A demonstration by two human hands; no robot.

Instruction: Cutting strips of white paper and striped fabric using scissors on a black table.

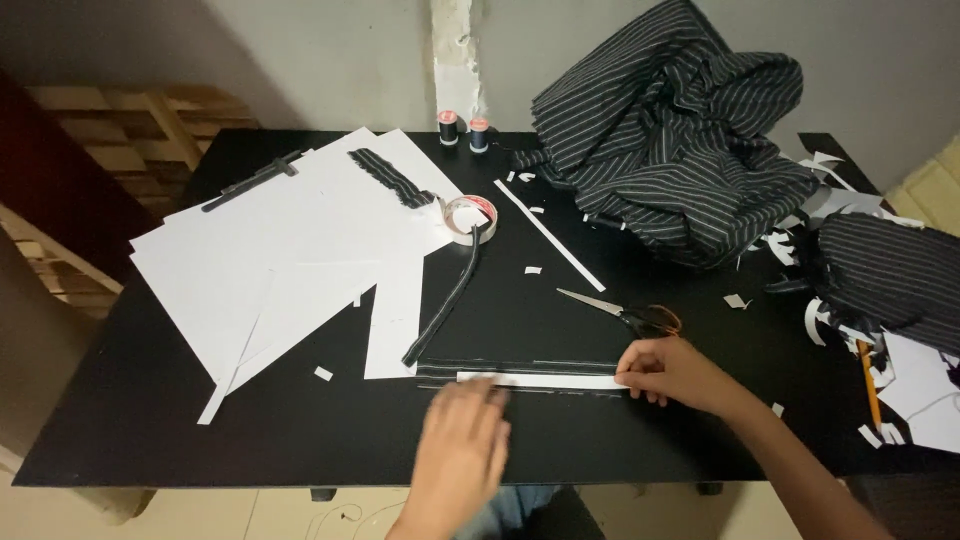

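A narrow white paper strip lies along a long strip of black pinstriped fabric near the table's front edge. My right hand pinches the right end of the paper strip and fabric against the table. My left hand, blurred, lies flat with its fingertips over the left end of the strip. Another fabric strip runs diagonally up to a tape roll. Scissors with orange-trimmed handles lie just above my right hand.
Large white paper sheets cover the left of the black table. A heap of pinstriped cloth sits at back right, more cloth at far right. Two thread spools stand at the back. Paper scraps and a pencil lie at right.
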